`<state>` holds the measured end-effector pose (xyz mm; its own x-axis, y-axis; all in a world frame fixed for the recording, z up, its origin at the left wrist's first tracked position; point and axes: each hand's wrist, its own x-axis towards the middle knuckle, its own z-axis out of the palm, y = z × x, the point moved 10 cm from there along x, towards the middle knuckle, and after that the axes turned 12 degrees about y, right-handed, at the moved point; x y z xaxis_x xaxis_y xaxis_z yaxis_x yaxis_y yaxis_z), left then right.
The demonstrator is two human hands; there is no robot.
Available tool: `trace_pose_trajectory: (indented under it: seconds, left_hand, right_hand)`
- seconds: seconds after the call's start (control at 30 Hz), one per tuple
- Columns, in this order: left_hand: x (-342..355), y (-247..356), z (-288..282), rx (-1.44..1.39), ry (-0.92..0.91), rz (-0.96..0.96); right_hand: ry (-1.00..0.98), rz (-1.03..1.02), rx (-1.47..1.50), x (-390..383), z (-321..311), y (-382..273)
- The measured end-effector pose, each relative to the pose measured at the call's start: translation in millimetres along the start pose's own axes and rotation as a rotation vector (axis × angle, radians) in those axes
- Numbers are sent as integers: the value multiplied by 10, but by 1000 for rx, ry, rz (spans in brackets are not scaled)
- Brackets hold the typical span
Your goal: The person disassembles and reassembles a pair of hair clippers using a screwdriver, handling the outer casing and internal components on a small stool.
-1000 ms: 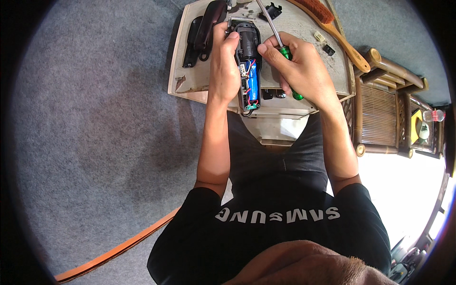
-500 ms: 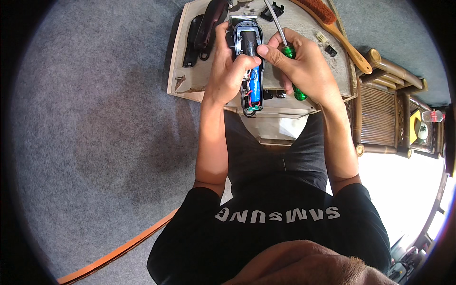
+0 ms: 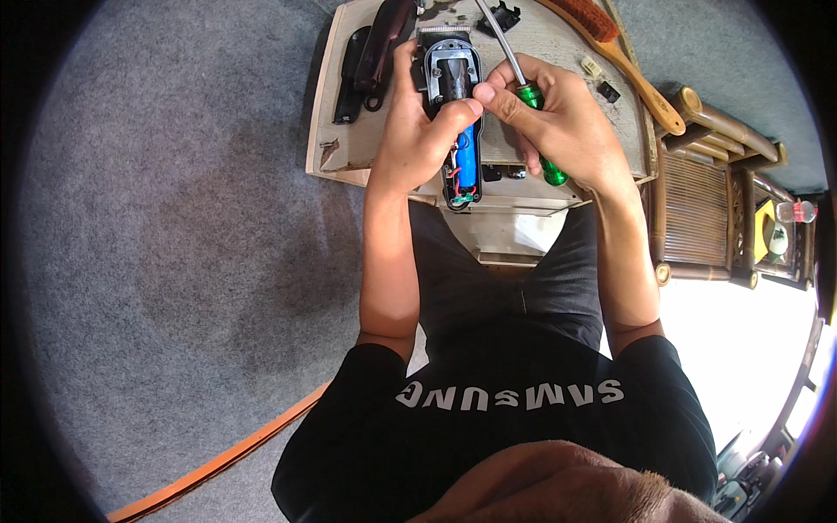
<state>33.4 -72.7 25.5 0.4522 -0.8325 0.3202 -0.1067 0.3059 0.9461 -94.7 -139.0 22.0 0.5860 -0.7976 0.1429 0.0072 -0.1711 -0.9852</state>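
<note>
An opened hair clipper (image 3: 454,78) lies in my left hand (image 3: 411,144), showing a blue cylindrical cell, red wires and a small green board; the thumb presses across its middle. A silver frame sits at its blade end. My right hand (image 3: 571,126) grips a green-handled screwdriver (image 3: 551,174), shaft pointing up and leftward, while its thumb touches the clipper's right edge beside the left thumb. Behind them on the wooden table (image 3: 336,161) lie a dark maroon casing (image 3: 385,48), a long black part (image 3: 349,87), a black plastic piece (image 3: 500,19) and small pieces (image 3: 608,91).
A brush (image 3: 641,83) with reddish bristles lies along the table's right. A bamboo chair (image 3: 697,213) stands to the right, beside a small stand with a bottle (image 3: 795,212) and yellow item (image 3: 764,218). An orange strip (image 3: 218,453) crosses the grey carpet at lower left.
My left thumb has moved down and right across the clipper's middle. A silver frame now shows over its upper part. My right thumb has shifted slightly down along the clipper's edge.
</note>
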Motion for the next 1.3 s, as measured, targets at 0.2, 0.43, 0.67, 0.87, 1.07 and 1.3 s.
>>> trace_pose_trajectory:
  seconds: [0.2, 0.43, 0.67, 0.87, 1.07, 1.3]
  left_hand:
    - [-22, 11, 20, -25, -23, -47]
    - [-2, -7, 2, -19, -15, -37]
    - [-3, -13, -12, -7, 10, -33]
    - [-8, -14, -10, -24, 16, -40]
    - [-10, 1, 9, -42, -5, -49]
    - [-11, 19, 11, -12, -6, -1]
  right_hand:
    - [-37, -8, 4, -11, 7, -41]
    - [-66, 21, 25, -27, 25, -31]
    - [-76, 35, 33, -31, 31, 2]
    - [-51, 29, 60, -29, 18, -4]
    - [-26, 19, 41, -37, 38, -34]
    - [-47, 11, 36, -24, 18, -16]
